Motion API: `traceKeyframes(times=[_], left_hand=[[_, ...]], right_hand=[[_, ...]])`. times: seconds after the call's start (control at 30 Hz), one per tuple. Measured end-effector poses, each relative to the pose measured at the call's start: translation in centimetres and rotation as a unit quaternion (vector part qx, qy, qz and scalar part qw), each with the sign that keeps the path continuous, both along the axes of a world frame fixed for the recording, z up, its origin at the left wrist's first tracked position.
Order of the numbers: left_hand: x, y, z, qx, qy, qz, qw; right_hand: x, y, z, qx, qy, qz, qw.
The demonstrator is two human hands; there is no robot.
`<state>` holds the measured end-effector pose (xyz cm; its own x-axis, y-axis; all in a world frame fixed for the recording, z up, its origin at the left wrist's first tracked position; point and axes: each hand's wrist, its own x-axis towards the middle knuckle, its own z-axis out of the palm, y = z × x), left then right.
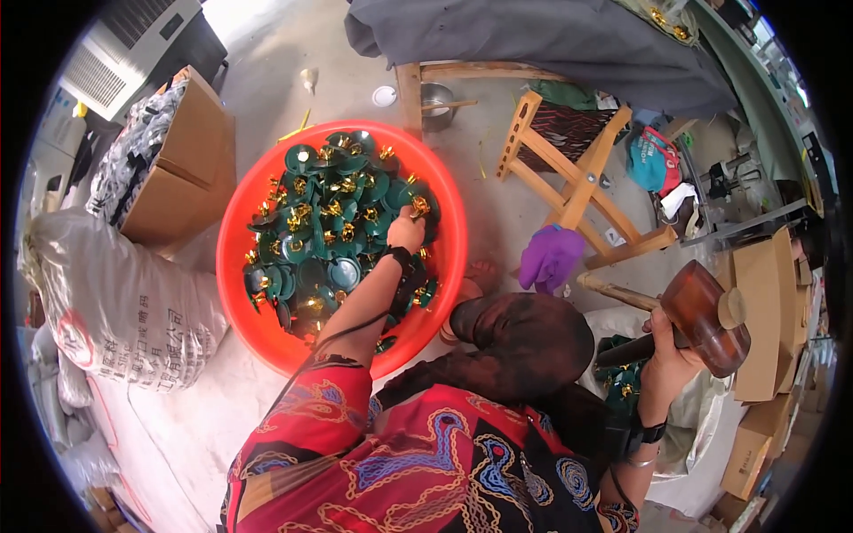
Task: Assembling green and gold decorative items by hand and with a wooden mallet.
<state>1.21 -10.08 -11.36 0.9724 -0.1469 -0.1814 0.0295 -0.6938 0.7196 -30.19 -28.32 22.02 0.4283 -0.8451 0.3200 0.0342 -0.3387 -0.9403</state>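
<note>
A large red plastic tub [233, 313] holds many round dark-green discs [345, 274] with shiny gold metal fittings, lying in a jumble. My left hand [407, 231] reaches into the tub's right side, its fingers closed at the gold fitting of one green disc [419, 206]. Off to the right, my right hand [668, 362] is closed on a mallet [706, 318] with a glossy reddish-brown head and a pale wooden handle. Beside that hand a dark cylinder [622, 354] sticks out; how it is supported is hidden. More green discs [625, 382] lie beneath it.
A stuffed white woven sack [133, 302] and a cardboard box [182, 160] stand left of the tub. A wooden folding stool [577, 191] with a purple cloth [551, 258] stands ahead to the right. Cardboard boxes [764, 320] line the far right. Grey cloth [533, 31] hangs at the back.
</note>
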Motion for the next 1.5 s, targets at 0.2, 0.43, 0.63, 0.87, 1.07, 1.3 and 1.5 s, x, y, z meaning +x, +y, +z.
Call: traceKeyframes(times=[0.2,0.43,0.63,0.87,1.07,1.3,1.5], left_hand=[[-0.5,-1.3,2.6,0.101,-0.022,-0.047,0.994],[-2.3,-1.4,3.8,0.126,-0.001,0.035,0.991],[-2.8,-0.1,3.1,0.131,-0.007,-0.003,0.991],[-2.8,-0.7,3.0,0.061,-0.064,0.039,0.995],[-0.2,-1.6,6.1,0.033,-0.122,0.093,0.988],[3.5,-1.7,5.3,0.154,-0.038,-0.002,0.987],[4.7,1.0,1.4,-0.092,-0.082,0.034,0.992]], right_hand=[[-0.1,0.1,0.0,-0.008,0.025,0.006,1.000],[-0.8,0.0,-0.6,-0.008,0.037,0.000,0.999],[-0.8,0.4,-1.0,0.000,0.000,-0.025,1.000],[-0.7,0.2,-0.5,0.010,-0.013,-0.015,1.000],[-0.6,-0.1,-0.7,0.010,0.006,0.007,1.000],[-1.4,-0.2,-1.5,0.019,-0.001,-0.012,1.000],[-0.8,-0.3,-1.4,0.030,0.011,0.000,1.000]])
